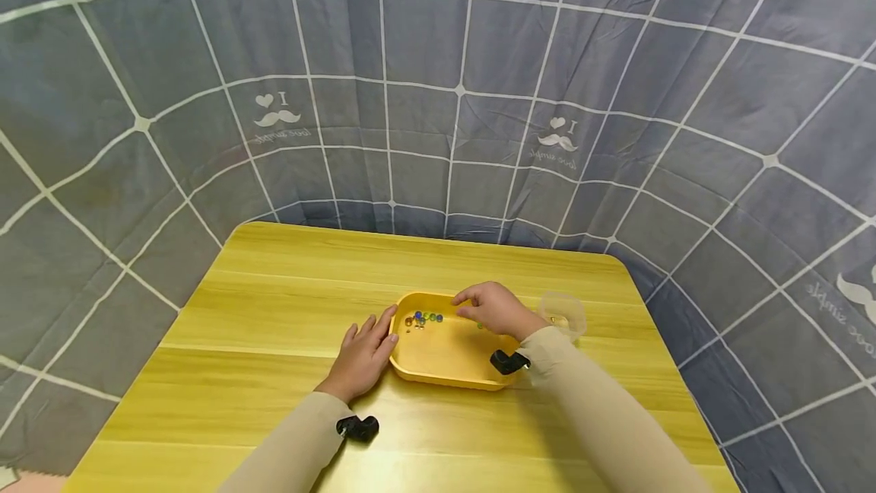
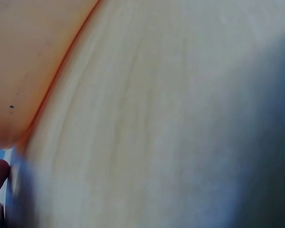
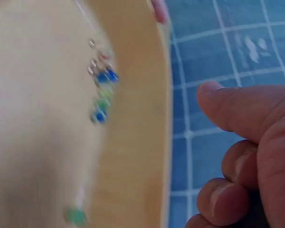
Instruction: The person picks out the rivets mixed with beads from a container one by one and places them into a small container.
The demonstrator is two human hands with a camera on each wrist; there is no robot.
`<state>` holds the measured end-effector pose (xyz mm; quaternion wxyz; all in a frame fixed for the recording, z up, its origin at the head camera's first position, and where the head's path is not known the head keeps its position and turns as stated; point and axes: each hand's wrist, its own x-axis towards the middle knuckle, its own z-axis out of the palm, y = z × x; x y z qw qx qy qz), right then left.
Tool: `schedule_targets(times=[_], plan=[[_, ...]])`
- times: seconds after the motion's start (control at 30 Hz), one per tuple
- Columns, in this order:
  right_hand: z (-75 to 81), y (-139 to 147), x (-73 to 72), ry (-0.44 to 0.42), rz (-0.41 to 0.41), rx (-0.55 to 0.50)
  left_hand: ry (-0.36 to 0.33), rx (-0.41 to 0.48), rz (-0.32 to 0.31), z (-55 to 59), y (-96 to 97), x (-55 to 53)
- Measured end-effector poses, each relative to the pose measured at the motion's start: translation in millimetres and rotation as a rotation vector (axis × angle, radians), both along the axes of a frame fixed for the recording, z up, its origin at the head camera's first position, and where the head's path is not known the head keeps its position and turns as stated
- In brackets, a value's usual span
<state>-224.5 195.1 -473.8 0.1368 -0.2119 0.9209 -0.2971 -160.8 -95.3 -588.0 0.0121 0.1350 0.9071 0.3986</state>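
A shallow yellow plastic tray [image 1: 441,352] sits on the table. Along its far wall, toward the left corner, lies a cluster of glass marbles [image 1: 432,317] in blue, green and amber, with several tiny clear beads [image 3: 91,43]. My left hand [image 1: 363,356] rests against the tray's left edge, fingers extended on the rim. Over the tray's far right part hovers my right hand [image 1: 503,309], thumb and forefinger apart. The right wrist view shows its other fingers [image 3: 223,202] curled, with nothing visible in them. A lone green marble [image 3: 76,216] lies on the tray floor, apart from the cluster.
A clear plastic container [image 1: 571,309] stands right of the tray, partly behind my right wrist, with something small and gold-coloured in it. The yellow wood-grain table [image 1: 287,303] ends at a grey checked curtain [image 1: 424,120] behind and at the sides.
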Motion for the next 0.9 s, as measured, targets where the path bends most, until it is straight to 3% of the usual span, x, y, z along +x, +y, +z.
schedule_targets(times=[0.33, 0.6, 0.9], plan=[[-43.8, -49, -18.7, -0.037, 0.085, 0.088, 0.03, -0.004, -0.013, -4.6, -9.3, 3.6], [-59.8, -53, -22.5, -0.07, 0.075, 0.067, 0.009, -0.005, -0.02, -4.6, -7.3, 6.3], [-70.5, -55, -15.3, -0.024, 0.051, 0.058, -0.005, -0.003, -0.007, -5.8, -4.8, 11.0]])
